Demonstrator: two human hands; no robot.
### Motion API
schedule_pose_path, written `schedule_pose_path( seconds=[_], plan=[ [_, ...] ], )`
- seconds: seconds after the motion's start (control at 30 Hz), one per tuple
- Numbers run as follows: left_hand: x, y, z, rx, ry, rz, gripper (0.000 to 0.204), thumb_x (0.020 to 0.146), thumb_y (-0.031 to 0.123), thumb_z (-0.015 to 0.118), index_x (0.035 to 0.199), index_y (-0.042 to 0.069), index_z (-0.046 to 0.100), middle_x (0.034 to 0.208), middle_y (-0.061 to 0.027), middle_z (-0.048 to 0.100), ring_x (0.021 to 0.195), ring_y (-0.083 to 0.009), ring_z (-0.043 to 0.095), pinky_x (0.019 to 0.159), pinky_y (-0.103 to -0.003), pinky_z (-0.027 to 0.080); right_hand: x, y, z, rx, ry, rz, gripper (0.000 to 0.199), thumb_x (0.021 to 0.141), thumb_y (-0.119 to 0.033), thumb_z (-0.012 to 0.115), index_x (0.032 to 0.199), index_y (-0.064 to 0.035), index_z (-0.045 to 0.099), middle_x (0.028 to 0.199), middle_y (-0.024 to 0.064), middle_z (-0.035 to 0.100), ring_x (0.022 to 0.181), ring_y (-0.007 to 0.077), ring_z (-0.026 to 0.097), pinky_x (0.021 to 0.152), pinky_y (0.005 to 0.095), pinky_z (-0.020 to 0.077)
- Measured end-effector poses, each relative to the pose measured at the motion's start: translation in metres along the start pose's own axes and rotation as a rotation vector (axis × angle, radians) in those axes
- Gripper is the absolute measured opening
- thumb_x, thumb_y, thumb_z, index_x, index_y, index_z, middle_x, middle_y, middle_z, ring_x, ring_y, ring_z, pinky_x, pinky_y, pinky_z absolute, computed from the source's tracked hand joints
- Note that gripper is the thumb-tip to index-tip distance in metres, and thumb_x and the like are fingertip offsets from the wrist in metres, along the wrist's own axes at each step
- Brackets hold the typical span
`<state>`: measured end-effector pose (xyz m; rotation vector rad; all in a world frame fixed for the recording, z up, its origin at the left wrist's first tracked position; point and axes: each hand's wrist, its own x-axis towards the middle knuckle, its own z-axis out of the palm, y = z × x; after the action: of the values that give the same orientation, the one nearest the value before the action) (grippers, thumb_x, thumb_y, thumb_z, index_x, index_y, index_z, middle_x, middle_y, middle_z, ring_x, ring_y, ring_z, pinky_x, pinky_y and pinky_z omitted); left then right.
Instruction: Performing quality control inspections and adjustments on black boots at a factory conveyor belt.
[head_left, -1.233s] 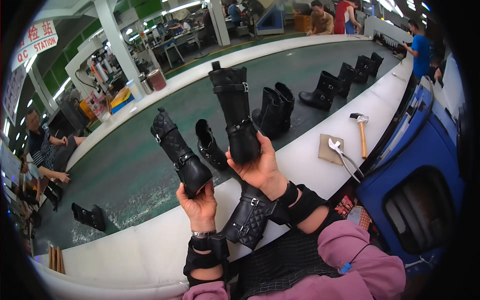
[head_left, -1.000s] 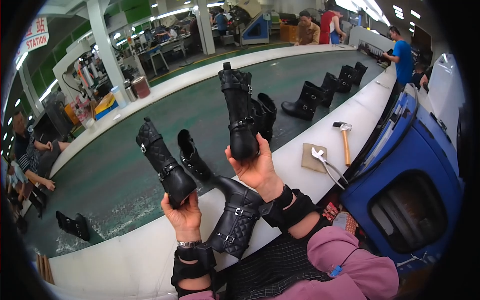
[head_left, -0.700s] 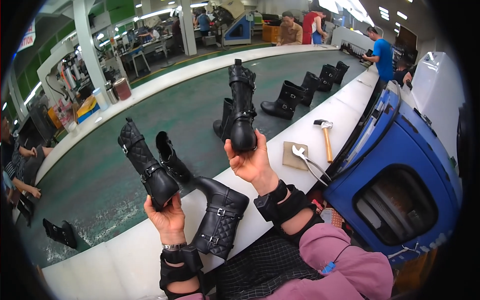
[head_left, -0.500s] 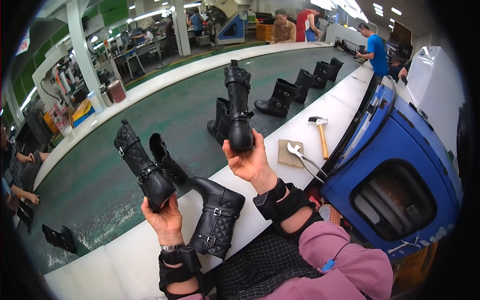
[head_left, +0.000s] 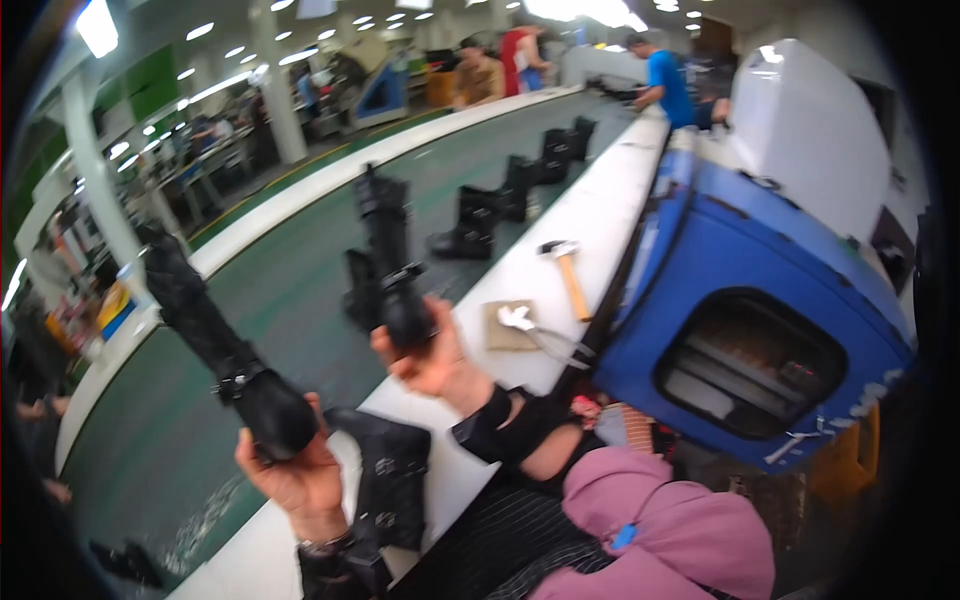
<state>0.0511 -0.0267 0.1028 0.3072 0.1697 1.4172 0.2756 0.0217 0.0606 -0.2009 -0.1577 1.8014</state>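
My left hand [head_left: 295, 487] is closed around the toe end of a black quilted boot [head_left: 265, 400], whose shaft points up and away to the left. My right hand [head_left: 445, 365] grips a second black boot [head_left: 385, 235] by its toe, with the shaft upright. Both boots have buckled straps and are held over the belt's near side. A third buckled boot [head_left: 392, 475] lies on the white ledge [head_left: 385, 400], between my forearms. Just behind the right-hand boot stands another black boot [head_left: 360, 285], partly hidden. Motion blurs much of the picture.
A hammer [head_left: 570, 280] and pincers [head_left: 540, 330] on a brown pad [head_left: 500, 333] lie on the ledge, right. Beyond, several boots [head_left: 465, 230] stand on the green belt [head_left: 290, 290]. A blue machine [head_left: 630, 310] borders the right; a person in blue [head_left: 665, 85] stands far off.
My view has turned right, so the ledge, tools and blue machine sit further left. The left-hand boot looks larger and closer. Both hands keep hold of their boots.
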Motion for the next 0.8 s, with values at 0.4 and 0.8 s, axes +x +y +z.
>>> schedule_pose_path(
  seconds=[0.4, 0.8],
  plan=[
    [0.017, -0.059, 0.062, -0.121, -0.389, -0.249, 0.054, 0.085, 0.033, 0.058, 0.122, -0.005, 0.050, 0.120, -0.0325, 0.051, 0.111, -0.0419, 0.055, 0.080, -0.039, 0.059, -0.023, 0.020, 0.029, -0.097, -0.009, -0.111, 0.054, 0.082, -0.064, 0.045, 0.106, -0.0179, 0.062, 0.094, -0.0024, 0.066, 0.076, 0.0175, 0.065, 0.052, 0.0212, 0.0445],
    [0.016, -0.007, -0.009, -0.036, -0.154, -0.116, 0.045, 0.084, 0.032, 0.060, 0.117, 0.002, 0.056, 0.111, -0.0148, 0.062, 0.102, -0.0335, 0.061, 0.076, -0.038, 0.061, -0.017, 0.020, 0.012, -0.112, 0.071, -0.097, 0.055, 0.082, -0.062, 0.052, 0.105, -0.0143, 0.062, 0.088, 0.0012, 0.067, 0.080, 0.0239, 0.068, 0.044, 0.0220, 0.0409]
  ],
)
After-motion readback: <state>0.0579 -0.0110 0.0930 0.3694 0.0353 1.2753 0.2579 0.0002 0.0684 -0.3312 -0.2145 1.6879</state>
